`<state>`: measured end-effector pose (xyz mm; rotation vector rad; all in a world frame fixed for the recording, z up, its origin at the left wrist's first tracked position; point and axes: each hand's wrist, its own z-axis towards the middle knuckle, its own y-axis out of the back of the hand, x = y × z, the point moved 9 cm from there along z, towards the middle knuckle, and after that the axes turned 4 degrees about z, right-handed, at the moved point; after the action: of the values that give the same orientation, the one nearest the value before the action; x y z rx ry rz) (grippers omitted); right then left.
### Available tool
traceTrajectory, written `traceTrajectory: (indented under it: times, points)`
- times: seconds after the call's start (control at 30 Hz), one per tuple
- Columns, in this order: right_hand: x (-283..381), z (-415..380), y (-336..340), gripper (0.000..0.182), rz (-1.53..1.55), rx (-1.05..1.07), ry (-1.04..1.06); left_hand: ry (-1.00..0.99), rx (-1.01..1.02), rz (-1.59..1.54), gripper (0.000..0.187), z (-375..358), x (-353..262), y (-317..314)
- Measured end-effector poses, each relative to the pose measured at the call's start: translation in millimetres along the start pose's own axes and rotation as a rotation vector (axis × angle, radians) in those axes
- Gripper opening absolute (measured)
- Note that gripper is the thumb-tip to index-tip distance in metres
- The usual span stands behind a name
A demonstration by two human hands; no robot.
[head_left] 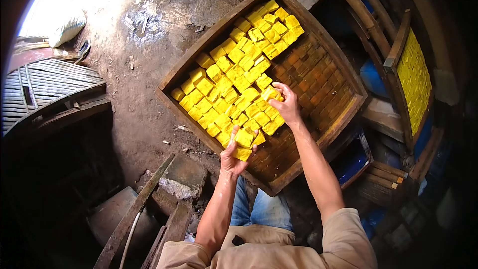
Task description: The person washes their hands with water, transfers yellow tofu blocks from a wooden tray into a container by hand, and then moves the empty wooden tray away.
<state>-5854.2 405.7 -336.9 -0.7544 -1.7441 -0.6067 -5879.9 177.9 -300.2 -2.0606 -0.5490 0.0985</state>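
A square wooden-framed tray (pixel 318 82) with a woven bottom sits before me, its left side covered in rows of yellow tofu blocks (pixel 234 72). My left hand (pixel 233 158) is at the tray's near edge, its fingers curled around several tofu pieces (pixel 244 138) stacked in the palm. Farther in, my right hand (pixel 287 103) has thumb and fingers closed on one tofu block (pixel 269 93) at the right border of the rows. The fingertips partly cover that block. Bare woven strips show to the right of this hand.
A second frame with yellow blocks (pixel 414 82) stands tilted at the right, beside wooden poles (pixel 356 5) and a blue container (pixel 373 77). A slatted bamboo platform (pixel 55 87) lies at the left. Below it are a concrete block (pixel 183 175) and a leaning plank (pixel 134 214).
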Motion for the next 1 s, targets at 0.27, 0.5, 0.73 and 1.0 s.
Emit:
traceTrajectory:
  times: [0.27,0.5,0.73,1.0]
  points:
    - [6,-9,-27,0.051,-0.843,-0.114,0.059,-0.004,0.081,0.243,0.055,0,-15,-26]
    - [27,0,-39,0.038,-0.678,0.015,0.184,0.043,0.231,0.075,0.061,4,-20,-60]
    - [30,42,-20,0.047,0.096,0.081,-0.141,0.032,0.133,0.051,0.04,14,-25,-48]
    - [18,56,-32,0.044,-0.762,-0.033,0.094,0.001,0.071,0.016,0.037,20,-44,-28]
